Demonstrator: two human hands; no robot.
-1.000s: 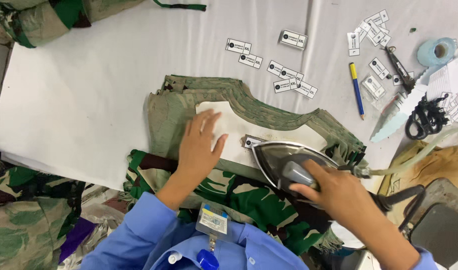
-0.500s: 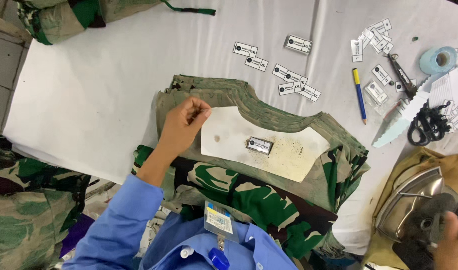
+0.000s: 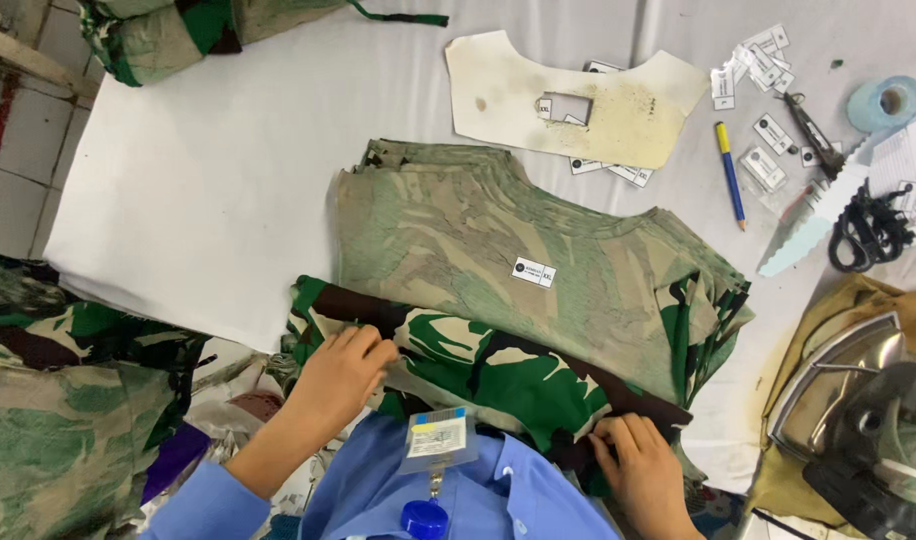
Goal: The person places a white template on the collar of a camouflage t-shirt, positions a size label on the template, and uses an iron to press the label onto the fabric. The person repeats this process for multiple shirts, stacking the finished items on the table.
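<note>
both hands, left (image 3: 336, 378) and right (image 3: 643, 462), now pinch the camouflage shirt (image 3: 498, 270) hem; cardboard template (image 3: 568, 95) lifted off beyond it, iron (image 3: 858, 410) parked beside it.

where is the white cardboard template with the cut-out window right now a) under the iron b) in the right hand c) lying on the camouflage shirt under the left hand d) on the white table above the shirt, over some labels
d: the white cardboard template lies on the white table beyond the camouflage shirt, partly covering small labels, while the left hand and the right hand grip the shirt's near edge.
</note>
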